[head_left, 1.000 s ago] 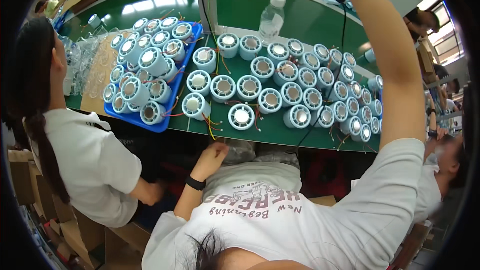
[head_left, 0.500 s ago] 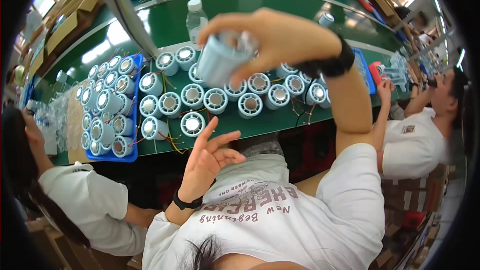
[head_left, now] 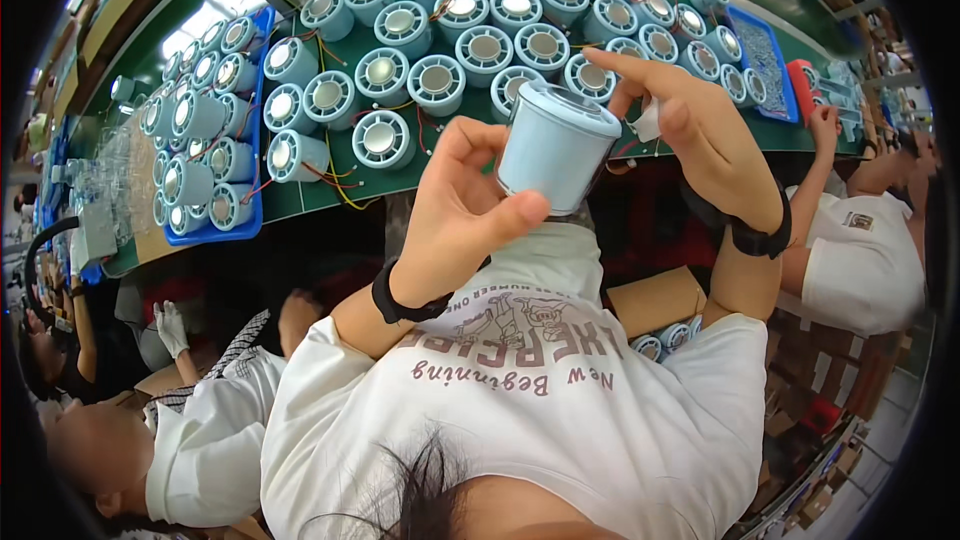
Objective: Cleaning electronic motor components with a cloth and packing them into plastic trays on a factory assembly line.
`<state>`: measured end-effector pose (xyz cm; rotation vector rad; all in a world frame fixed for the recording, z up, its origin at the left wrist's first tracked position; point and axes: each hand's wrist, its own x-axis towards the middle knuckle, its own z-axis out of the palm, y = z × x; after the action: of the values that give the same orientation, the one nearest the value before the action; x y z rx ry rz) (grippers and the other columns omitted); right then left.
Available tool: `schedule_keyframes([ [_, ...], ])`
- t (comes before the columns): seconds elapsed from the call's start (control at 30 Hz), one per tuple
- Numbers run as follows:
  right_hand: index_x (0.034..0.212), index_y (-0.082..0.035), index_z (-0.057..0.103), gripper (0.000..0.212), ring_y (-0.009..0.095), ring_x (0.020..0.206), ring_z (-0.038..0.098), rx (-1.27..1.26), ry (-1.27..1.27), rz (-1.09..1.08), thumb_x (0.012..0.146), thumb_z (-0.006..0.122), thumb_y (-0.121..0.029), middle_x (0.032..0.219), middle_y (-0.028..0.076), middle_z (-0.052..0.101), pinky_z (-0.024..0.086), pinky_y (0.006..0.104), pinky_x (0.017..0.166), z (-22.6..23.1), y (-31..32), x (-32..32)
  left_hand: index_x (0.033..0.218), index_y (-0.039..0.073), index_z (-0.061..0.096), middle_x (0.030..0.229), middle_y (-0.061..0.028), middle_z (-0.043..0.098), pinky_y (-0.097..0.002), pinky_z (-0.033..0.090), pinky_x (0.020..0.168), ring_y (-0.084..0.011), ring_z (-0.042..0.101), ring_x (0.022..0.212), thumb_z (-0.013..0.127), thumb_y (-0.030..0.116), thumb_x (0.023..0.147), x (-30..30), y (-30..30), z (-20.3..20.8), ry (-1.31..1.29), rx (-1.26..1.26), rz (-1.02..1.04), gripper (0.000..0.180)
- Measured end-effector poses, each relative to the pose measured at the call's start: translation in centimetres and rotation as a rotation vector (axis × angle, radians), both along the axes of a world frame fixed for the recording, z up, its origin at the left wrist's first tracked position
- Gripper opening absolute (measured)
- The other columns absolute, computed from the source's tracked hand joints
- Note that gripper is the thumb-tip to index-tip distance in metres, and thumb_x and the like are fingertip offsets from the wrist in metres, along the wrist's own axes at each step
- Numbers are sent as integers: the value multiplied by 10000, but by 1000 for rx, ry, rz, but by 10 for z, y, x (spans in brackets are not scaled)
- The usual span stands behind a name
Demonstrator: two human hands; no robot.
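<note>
A light blue cylindrical motor housing (head_left: 556,152) with a ribbed rim is tilted in front of my chest. My left hand (head_left: 465,205) grips it from the left, thumb across its lower front and fingers behind. Just right of the housing is my right hand (head_left: 705,135), its index finger stretched out above the rim and its thumb apart. A small white piece (head_left: 648,120) shows at the right hand's fingers; whether it is worn or held I cannot make out. Beyond, several similar housings (head_left: 436,84) with round silvery centres and coloured wires stand on the green table (head_left: 305,195).
At the left, a blue tray (head_left: 256,140) is packed with more housings. On the right are another blue tray (head_left: 737,30) of small parts and a red object (head_left: 800,90). An open carton (head_left: 655,300) with housings sits below the table edge. Co-workers sit on both sides.
The housing has come down from my raised right hand and is now in my left hand. My right hand has released it and moved right. The view has shifted with my head.
</note>
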<state>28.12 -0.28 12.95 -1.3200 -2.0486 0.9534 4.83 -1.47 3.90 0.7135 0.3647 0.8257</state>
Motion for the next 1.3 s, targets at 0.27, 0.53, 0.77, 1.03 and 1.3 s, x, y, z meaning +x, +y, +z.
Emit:
schedule_keyframes([
  [0.27, 1387, -73, 454, 772, 171, 844, 565, -28, -70, 164, 838, 555, -606, 920, 76, 604, 436, 276, 736, 4, -8, 4, 1160, 91, 492, 1171, -108, 450, -416, 480, 857, -281, 543, 1034, 886, 22, 579, 19, 3, -16, 521, 1279, 839, 706],
  [0.53, 1285, -88, 517, 729, 193, 936, 607, 197, -86, 133, 639, 846, -170, 1043, 75, 629, 464, 299, 847, 12, 15, 21, 1103, 225, 661, 1184, -106, 468, -423, 481, 849, -322, 512, 1070, 762, 70, 715, 35, 9, -11, 765, 1669, 1224, 430],
  [0.77, 1264, -63, 501, 625, 293, 1052, 582, 313, -611, -280, 768, 761, -339, 1120, 139, 610, 454, 358, 900, 49, 102, 129, 972, 69, 656, 1069, -137, 549, -406, 499, 812, -333, 584, 971, 697, -37, 709, 34, 1, -25, 660, 1410, 512, 287],
  [1.03, 1227, -102, 518, 700, 320, 1055, 601, 80, -733, -192, 620, 821, -275, 1133, 155, 628, 463, 396, 899, -66, 219, 212, 920, 39, 653, 826, -88, 628, -347, 494, 623, -252, 598, 709, 659, -63, 720, 48, 22, -63, 745, 1235, 242, 224],
  [1.3, 1243, -57, 581, 653, 308, 1069, 603, -1, -725, -376, 820, 610, -554, 1178, 179, 626, 479, 388, 886, 5, 266, 267, 914, 34, 655, 758, -78, 635, -313, 468, 534, -226, 590, 609, 654, -59, 751, 53, 45, -61, 803, 970, 52, 188],
])
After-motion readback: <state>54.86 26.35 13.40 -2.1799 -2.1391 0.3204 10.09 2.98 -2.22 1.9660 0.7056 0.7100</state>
